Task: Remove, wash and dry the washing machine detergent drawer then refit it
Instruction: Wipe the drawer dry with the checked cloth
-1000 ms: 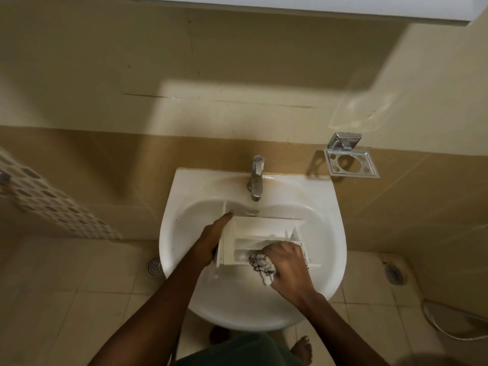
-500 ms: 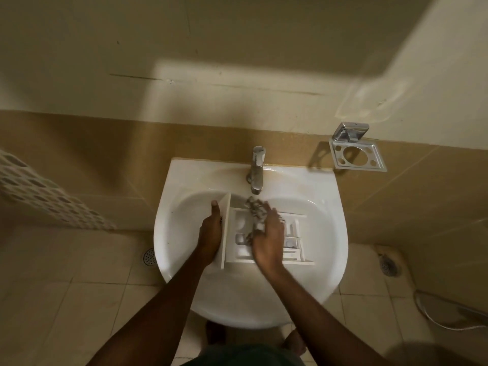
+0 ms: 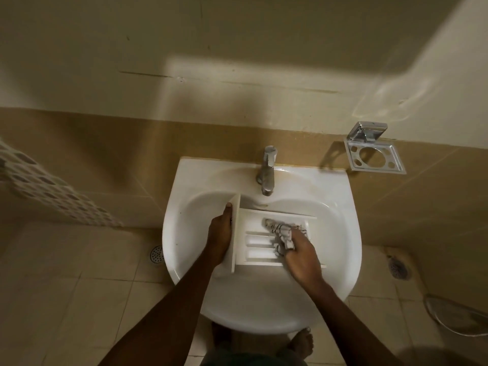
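Beige wall tiles over a darker tan band are seen behind a white basin (image 3: pixel 348 220) fixed to the wall, with a chrome tap (image 3: pixel 267 171) at its back edge and a chrome holder (image 3: pixel 375 154) mounted on the wall to the right. On the pale tiled floor a round drain (image 3: pixel 156 254) is seen left of the basin, and a bare foot (image 3: pixel 302 342) is visible below it. The white detergent drawer (image 3: pixel 253 241) is held within the bowl of the basin, just in front of the tap, with its front panel turned to the left. That panel is gripped by the left hand (image 3: pixel 219 233), the thumb laid along its edge; the other fingers cannot be made out. A crumpled grey-and-white cloth (image 3: pixel 284 231) is clutched in the curled fingers of the right hand (image 3: pixel 301 254) and is pressed into the drawer's far compartment.
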